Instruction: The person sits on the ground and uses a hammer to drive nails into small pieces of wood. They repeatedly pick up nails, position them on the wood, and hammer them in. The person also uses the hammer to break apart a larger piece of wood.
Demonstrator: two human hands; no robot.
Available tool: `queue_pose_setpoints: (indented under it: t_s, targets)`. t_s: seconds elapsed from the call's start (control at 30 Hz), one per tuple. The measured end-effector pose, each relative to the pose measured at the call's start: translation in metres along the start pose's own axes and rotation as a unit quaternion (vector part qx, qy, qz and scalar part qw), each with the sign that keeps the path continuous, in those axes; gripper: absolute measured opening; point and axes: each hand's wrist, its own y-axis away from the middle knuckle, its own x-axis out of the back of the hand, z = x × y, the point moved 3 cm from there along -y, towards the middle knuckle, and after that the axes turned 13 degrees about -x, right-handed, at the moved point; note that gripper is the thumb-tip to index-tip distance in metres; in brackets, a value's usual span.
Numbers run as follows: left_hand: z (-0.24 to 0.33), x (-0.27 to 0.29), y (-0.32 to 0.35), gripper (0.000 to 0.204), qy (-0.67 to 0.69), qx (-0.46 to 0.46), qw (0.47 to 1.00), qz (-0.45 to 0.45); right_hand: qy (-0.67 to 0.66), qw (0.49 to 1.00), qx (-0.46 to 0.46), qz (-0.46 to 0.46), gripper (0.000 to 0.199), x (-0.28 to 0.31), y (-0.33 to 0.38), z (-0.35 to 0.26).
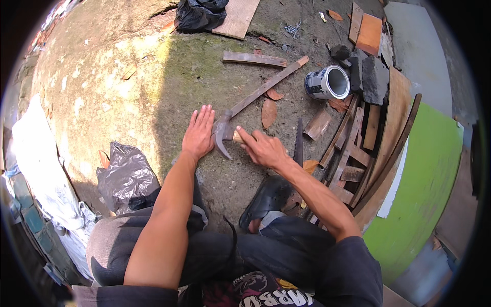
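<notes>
My right hand (266, 149) grips the wooden handle of a claw hammer (222, 134), its index finger stretched along the handle toward the head. The hammer's metal head is low over the ground, its claw curving toward me. Right beside the head, my left hand (197, 133) lies flat with its fingers stretched out and pointing away. Whether anything is under that palm is hidden. A narrow wooden strip (270, 85) runs from behind the hammer head to the far right. Beyond it lies a shorter wood piece (254, 59).
An opened metal can (319, 84) stands at right, near dark stone blocks (375, 79). A saw blade (298, 138) and a pile of scrap wood (353, 148) lie by my right arm. Several nails (291, 29) are scattered far off. A black plastic bag (128, 176) sits at left.
</notes>
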Motion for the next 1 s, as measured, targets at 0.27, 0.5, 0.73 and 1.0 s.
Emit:
queue_pose_setpoints:
  t_s: [0.27,0.5,0.73,1.0]
  targets:
    - [-0.001,0.000,-0.003,0.069,-0.054,-0.005,0.998,-0.029,0.038,0.992,0.102,-0.067,0.055,0.010,0.004,-0.012]
    - [0.005,0.007,-0.011,0.071,-0.050,0.009,0.997,-0.053,0.021,1.000,0.012,0.002,0.056,0.003,-0.002,-0.002]
    - [0.013,0.004,-0.019,0.070,-0.033,0.010,0.999,-0.033,0.018,0.996,-0.054,0.065,0.055,0.008,-0.017,0.042]
    - [0.010,0.007,-0.023,0.069,-0.050,0.011,0.998,-0.027,0.096,0.993,-0.026,-0.064,0.052,0.033,-0.019,0.040]
